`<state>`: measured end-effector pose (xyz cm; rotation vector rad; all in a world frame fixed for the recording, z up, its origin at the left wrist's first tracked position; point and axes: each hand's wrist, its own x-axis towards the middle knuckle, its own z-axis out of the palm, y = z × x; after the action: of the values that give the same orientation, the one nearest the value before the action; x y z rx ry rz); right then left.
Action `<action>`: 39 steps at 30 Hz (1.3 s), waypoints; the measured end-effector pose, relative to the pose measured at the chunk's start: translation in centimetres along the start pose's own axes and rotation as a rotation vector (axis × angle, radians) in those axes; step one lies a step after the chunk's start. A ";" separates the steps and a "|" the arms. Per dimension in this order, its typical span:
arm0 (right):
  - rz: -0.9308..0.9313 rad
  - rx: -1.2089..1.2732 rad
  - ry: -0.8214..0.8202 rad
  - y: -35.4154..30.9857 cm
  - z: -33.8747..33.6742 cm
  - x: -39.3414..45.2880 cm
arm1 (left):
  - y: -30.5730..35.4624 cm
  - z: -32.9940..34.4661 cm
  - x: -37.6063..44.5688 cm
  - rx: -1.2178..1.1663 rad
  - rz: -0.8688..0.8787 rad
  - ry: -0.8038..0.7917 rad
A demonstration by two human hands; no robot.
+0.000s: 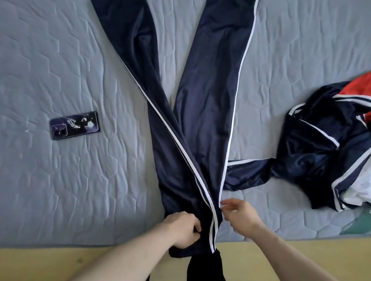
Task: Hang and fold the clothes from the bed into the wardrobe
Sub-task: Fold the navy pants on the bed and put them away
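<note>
Navy track trousers (195, 102) with white side stripes lie spread on the grey quilted mattress (54, 71), legs fanned away from me, waist at the near edge. My left hand (182, 228) grips the waist fabric on its left side. My right hand (240, 213) is at the waist's right edge, fingers loosely curled beside the white stripe; whether they pinch the cloth I cannot tell. To the right is a crumpled pile of clothes (337, 136), navy with white stripes, red and white pieces, one sleeve reaching under the trousers.
A phone (74, 125) in a dark patterned case lies on the mattress to the left of the trousers. The wooden bed frame edge (42, 262) runs along the near side. Dark fabric (206, 274) hangs over that edge below the waist.
</note>
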<state>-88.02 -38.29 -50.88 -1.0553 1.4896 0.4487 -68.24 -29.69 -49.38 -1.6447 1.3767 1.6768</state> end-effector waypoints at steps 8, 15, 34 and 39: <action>-0.140 -0.080 0.176 -6.0 0.8 0.9 | -5.8 -13.6 3.1 -0.930 -0.279 0.718; -0.221 -0.100 0.222 -12.1 3.0 4.1 | -5.2 -20.8 5.7 -1.184 -0.242 0.692; -0.151 0.317 0.376 -5.7 0.8 3.6 | 7.2 -22.8 7.9 -0.425 0.282 0.598; -0.100 0.184 0.440 -6.0 0.1 3.8 | 2.3 -24.5 7.9 -0.392 0.127 0.889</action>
<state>-82.72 -42.64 -52.66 -1.1206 1.8135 0.0015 -59.45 -53.96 -51.26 -2.7964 1.5893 1.3664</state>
